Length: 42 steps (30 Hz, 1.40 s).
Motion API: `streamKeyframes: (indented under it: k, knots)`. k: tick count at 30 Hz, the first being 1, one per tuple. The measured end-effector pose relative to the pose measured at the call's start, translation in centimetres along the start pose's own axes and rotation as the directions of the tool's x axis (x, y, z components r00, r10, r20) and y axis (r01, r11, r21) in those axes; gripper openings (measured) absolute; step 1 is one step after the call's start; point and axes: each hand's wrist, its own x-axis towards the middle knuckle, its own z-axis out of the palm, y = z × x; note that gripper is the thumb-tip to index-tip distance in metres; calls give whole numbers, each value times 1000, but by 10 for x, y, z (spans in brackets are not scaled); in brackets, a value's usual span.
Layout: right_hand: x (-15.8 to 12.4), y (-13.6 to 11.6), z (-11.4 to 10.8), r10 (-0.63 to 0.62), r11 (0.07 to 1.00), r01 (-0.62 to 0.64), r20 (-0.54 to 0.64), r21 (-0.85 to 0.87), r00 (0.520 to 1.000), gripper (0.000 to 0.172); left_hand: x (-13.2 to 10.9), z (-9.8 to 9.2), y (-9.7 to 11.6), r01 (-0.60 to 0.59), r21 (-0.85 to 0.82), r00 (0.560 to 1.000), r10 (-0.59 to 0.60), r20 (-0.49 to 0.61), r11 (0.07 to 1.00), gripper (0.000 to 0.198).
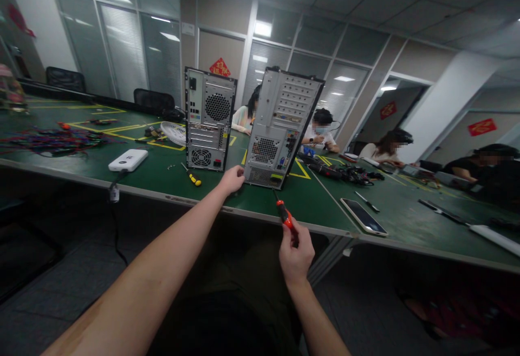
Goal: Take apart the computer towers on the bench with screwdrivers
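Note:
My right hand [297, 247] grips a red-and-black screwdriver [286, 216] by its handle. The shaft points up and away, its tip near the lower edge of the right computer case [280, 123]. This case stands upright with its back panel, slot covers and ports facing me. My left hand [233, 180] is closed at the case's lower left edge, its fingertips partly hidden there. To the left a second, smaller computer case [209, 128] stands upright, a yellow-and-black screwdriver [194, 178] lying in front of it. Tiny screws [172, 167] lie to that screwdriver's left.
On the green table [325, 204] lie a white power bank [128, 160] with a cable, tangled wires [49, 140], a white basket [173, 133], black cables [353, 174], a phone [363, 217] and a thin tool [366, 201]. Several people sit on the far side and to the right.

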Motion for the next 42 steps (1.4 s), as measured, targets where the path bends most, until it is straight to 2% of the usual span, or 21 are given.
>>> streamKeyframes:
  k: [3, 9, 11, 16, 18, 29, 32, 37, 39, 42]
  knots:
    - [0, 1, 1, -45, 999, 45, 3, 6, 999, 23, 1, 1, -2, -5, 16, 1000, 5, -12, 1000, 28]
    - [-6, 6, 6, 164, 986, -164, 6, 43, 987, 29, 2, 2, -3, -3, 18, 1000, 3, -8, 1000, 25]
    - [-5, 5, 5, 149, 988, -149, 13, 40, 989, 28, 2, 2, -3, -5, 19, 1000, 5, -9, 1000, 24]
    - [0, 0, 0, -15, 1000, 15, 19, 21, 1000, 24, 2, 1, -3, -12, 1, 1000, 12, 2, 1000, 25]
    - [1, -1, -1, -41, 999, 40, 22, 19, 999, 24, 1, 1, -4, -7, -3, 1000, 7, 5, 1000, 25]
    - [-4, 2, 4, 130, 991, -130, -43, -6, 991, 38, -1, 0, 1, 10, -8, 1000, -10, 1, 1000, 27]
    - [-3, 3, 3, 93, 995, -94, -52, -28, 994, 36, 1, 2, -1, 4, 3, 1000, -4, -11, 1000, 26]
    - [1, 4, 0, -49, 998, 48, -30, -26, 998, 28, 3, 3, -4, -22, 13, 1000, 23, -20, 1000, 24]
    - [1, 4, 0, -50, 999, 50, -30, -23, 998, 28, 3, 3, -4, -21, 7, 1000, 21, -16, 1000, 24]
    - [-1, 3, 2, 39, 999, -39, -33, -23, 999, 29, 2, 3, -5, -12, -19, 1000, 12, -2, 1000, 26]
